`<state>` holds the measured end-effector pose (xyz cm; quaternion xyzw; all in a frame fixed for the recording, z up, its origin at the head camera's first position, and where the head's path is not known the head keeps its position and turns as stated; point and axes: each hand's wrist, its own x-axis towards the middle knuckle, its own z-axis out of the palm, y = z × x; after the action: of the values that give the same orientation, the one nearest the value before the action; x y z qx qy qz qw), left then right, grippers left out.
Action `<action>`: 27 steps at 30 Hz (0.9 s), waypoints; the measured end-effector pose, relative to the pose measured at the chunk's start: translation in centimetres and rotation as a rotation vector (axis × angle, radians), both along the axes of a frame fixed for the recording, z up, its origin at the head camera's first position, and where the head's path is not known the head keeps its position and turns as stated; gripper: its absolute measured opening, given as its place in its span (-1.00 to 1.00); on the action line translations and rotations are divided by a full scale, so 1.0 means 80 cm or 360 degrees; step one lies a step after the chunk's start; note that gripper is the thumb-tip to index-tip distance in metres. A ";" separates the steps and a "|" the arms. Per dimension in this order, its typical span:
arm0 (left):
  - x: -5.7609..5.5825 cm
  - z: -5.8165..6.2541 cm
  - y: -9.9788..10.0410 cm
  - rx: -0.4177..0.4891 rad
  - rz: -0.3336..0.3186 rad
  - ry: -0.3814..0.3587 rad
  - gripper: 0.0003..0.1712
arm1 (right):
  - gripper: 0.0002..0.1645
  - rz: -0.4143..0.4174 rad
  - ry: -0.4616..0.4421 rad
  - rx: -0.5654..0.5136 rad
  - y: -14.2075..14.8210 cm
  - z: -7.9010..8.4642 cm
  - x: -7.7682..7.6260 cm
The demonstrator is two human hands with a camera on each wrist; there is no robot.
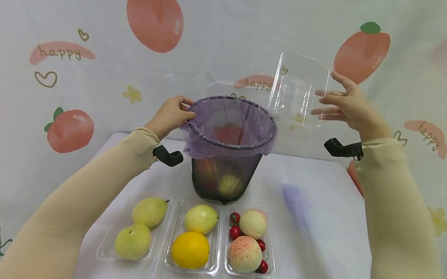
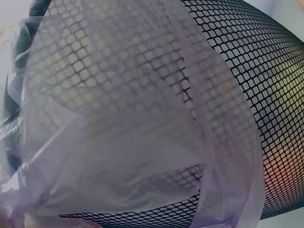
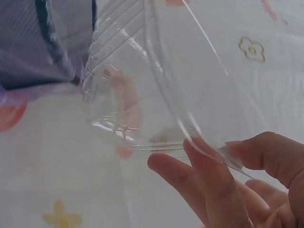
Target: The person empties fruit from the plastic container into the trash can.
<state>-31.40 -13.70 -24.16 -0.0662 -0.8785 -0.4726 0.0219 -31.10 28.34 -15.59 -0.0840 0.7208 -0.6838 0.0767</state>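
A black mesh bin (image 1: 200, 181) stands upright on the table, a thin purple plastic bag (image 1: 226, 150) lining it and folded over its rim. My left hand (image 1: 172, 117) grips that bag and rim at the bin's left side; the left wrist view is filled by the bag (image 2: 133, 156) over the mesh (image 2: 247, 52). Up to the right, my right hand (image 1: 354, 107) holds a clear plastic container (image 1: 300, 91) raised and tilted beside the bin. Thumb and fingers pinch the container's edge in the right wrist view, where the container (image 3: 156, 80) looks empty.
Three clear trays line the front: left, two yellow-green fruits (image 1: 149, 211); middle, a yellow-green fruit (image 1: 201, 219) and an orange-yellow one (image 1: 190, 250); right, two peaches (image 1: 245, 253) with several cherries (image 1: 235, 232). A blurred purple shape (image 1: 296, 202) shows right of the bin. Behind hangs a printed cloth (image 1: 224, 30).
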 end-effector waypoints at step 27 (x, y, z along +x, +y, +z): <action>0.003 0.001 0.000 -0.0023 -0.0012 -0.0009 -0.40 | -0.12 -0.0081 -0.0339 0.0387 0.080 -0.202 -0.006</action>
<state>-31.18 -13.72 -24.06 -0.0685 -0.8817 -0.4666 0.0171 -31.61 34.72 -31.73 0.0173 0.7879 -0.5982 0.1451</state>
